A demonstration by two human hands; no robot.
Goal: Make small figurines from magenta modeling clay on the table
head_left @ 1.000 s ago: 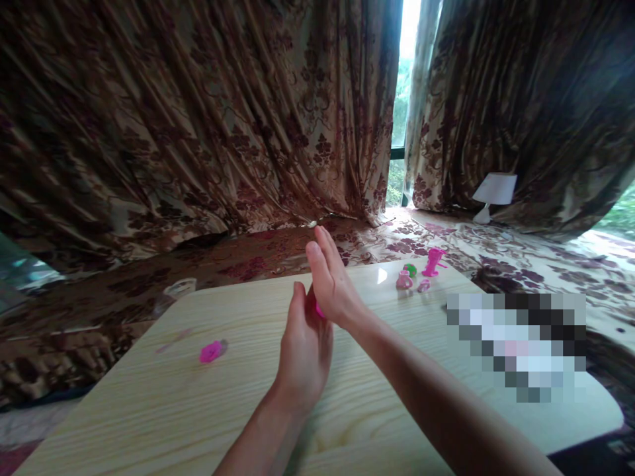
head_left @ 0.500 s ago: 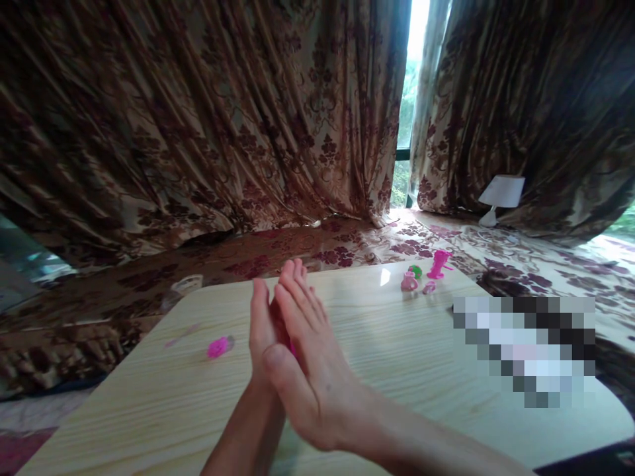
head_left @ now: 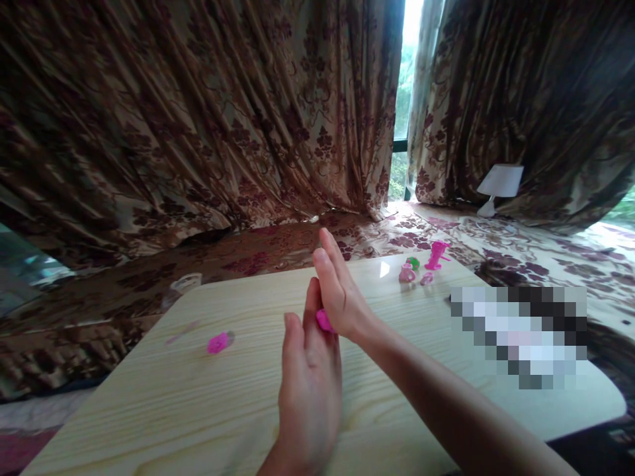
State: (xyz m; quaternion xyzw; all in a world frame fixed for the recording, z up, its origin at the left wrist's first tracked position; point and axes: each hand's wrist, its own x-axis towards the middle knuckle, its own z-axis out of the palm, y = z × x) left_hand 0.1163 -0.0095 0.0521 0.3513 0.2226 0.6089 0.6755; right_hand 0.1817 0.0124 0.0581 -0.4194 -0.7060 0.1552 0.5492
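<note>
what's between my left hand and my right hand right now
A pink lump, held between the left hand and the right hand; the head view shows it.

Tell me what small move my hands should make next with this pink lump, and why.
I'd probably draw your right hand back toward you, pressing lightly. The pink lump pokes out between your left hand's fingers and the heel of your right, so that should roll it toward the left palm.
</note>
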